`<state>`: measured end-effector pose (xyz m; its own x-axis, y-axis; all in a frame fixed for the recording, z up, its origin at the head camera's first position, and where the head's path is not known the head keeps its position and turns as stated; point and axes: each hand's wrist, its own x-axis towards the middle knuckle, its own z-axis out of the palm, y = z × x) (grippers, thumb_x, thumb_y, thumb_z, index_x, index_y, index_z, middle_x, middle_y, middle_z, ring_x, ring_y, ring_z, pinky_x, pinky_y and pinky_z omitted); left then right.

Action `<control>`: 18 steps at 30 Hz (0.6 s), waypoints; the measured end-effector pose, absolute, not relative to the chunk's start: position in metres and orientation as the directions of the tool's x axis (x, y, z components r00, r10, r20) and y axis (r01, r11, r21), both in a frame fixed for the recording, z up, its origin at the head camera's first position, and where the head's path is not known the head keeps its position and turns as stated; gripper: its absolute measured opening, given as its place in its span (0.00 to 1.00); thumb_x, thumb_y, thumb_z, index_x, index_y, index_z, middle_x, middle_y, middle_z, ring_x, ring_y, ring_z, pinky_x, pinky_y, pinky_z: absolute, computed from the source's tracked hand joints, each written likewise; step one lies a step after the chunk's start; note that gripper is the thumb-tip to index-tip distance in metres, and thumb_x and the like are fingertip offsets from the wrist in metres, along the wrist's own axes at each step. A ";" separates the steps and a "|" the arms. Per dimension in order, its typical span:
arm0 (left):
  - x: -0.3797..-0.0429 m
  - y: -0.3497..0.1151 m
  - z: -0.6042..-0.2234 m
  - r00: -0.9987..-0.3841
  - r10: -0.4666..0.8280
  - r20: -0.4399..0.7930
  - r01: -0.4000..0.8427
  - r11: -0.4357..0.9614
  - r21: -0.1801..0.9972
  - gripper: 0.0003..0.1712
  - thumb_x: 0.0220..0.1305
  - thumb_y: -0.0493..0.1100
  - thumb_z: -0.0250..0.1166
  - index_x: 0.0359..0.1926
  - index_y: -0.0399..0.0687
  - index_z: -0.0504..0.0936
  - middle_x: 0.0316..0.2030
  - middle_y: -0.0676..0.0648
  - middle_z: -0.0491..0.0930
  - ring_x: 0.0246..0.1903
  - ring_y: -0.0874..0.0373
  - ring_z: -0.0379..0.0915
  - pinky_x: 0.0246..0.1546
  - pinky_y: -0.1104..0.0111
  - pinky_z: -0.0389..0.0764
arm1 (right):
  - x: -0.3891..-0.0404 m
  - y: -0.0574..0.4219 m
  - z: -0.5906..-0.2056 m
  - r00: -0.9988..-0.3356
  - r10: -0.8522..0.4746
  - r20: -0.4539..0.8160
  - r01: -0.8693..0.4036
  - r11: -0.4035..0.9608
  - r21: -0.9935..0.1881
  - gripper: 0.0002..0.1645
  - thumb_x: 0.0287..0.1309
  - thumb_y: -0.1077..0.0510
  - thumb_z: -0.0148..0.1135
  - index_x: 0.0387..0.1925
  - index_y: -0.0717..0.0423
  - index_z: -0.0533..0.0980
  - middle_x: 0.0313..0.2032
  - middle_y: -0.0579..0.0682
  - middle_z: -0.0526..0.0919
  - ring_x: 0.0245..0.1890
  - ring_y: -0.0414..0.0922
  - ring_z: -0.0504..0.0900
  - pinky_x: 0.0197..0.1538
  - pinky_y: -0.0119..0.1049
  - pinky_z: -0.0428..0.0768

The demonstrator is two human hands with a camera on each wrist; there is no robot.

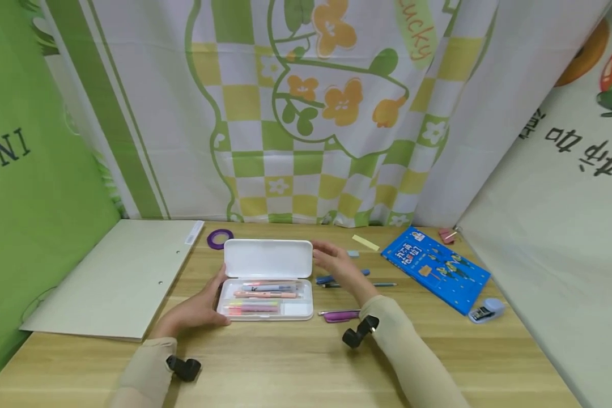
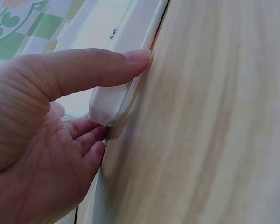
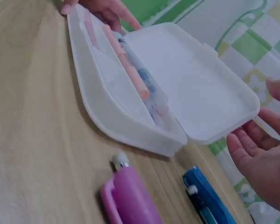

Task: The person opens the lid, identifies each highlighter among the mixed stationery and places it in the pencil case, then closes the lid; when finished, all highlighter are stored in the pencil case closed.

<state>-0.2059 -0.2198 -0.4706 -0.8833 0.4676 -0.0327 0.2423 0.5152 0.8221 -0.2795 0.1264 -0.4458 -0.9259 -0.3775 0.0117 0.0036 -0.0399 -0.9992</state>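
A white pencil case (image 1: 301, 309) stands with its lid (image 1: 268, 259) raised on the wooden table. Inside lie several pens and pink and yellow sticks, with a peach-coloured pen (image 3: 130, 74) among them. My left hand (image 1: 199, 309) holds the case at its front left corner. In the left wrist view its thumb (image 2: 98, 70) lies over the front edge, with the other fingers round the left side. My right hand (image 1: 339, 269) is at the lid's right edge. In the right wrist view its fingertips (image 3: 235, 144) touch the lid near a corner, loosely extended.
Right of the case lie a purple pen (image 1: 340, 316), a blue pen (image 1: 357, 274) and a pencil (image 1: 382, 284). Farther right are a blue book (image 1: 436, 269) and a small stapler (image 1: 487, 310). A cream folder (image 1: 117, 277) and a purple tape roll (image 1: 220, 238) are on the left.
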 end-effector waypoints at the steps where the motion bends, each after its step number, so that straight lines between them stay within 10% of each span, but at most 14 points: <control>1: -0.206 -0.219 -0.472 -0.884 0.466 -0.022 0.244 0.502 0.830 0.74 0.41 0.36 0.76 0.70 0.35 0.24 0.67 0.27 0.46 0.68 0.31 0.38 0.66 0.42 0.38 | -0.279 0.125 -0.446 -0.926 -0.376 0.017 0.012 -0.075 -0.997 0.30 0.67 0.59 0.50 0.65 0.70 0.60 0.62 0.65 0.67 0.59 0.53 0.70 0.65 0.49 0.65; 7: -0.206 -0.219 -0.473 -0.895 0.445 0.001 0.249 0.498 0.831 0.77 0.39 0.36 0.77 0.68 0.30 0.20 0.64 0.27 0.53 0.65 0.30 0.46 0.66 0.42 0.41 | -0.267 0.119 -0.447 -0.943 -0.330 0.037 0.023 -0.173 -0.985 0.18 0.69 0.57 0.48 0.50 0.68 0.71 0.45 0.52 0.79 0.46 0.43 0.77 0.61 0.45 0.71; 11: -0.205 -0.219 -0.471 -0.898 0.439 -0.034 0.215 0.504 0.836 0.78 0.40 0.36 0.77 0.67 0.32 0.17 0.65 0.24 0.50 0.65 0.29 0.48 0.65 0.44 0.46 | -0.251 0.120 -0.448 -0.935 -0.354 -0.011 0.007 0.012 -1.000 0.12 0.65 0.54 0.55 0.38 0.60 0.75 0.48 0.53 0.81 0.51 0.43 0.76 0.60 0.45 0.70; 18: -0.203 -0.221 -0.463 -0.888 0.441 -0.131 0.133 0.520 0.844 0.79 0.43 0.44 0.77 0.68 0.40 0.15 0.69 0.25 0.39 0.68 0.31 0.39 0.66 0.44 0.42 | -0.231 0.124 -0.456 -0.834 -0.548 -0.058 -0.160 0.341 -0.926 0.35 0.58 0.53 0.64 0.64 0.62 0.65 0.65 0.60 0.65 0.66 0.55 0.62 0.65 0.48 0.64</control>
<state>-0.2034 -0.2213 -0.4629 -0.8879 0.4408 -0.1312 0.1333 0.5197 0.8439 -0.2314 0.1244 -0.4556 -0.8344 -0.5482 -0.0575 -0.1603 0.3412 -0.9262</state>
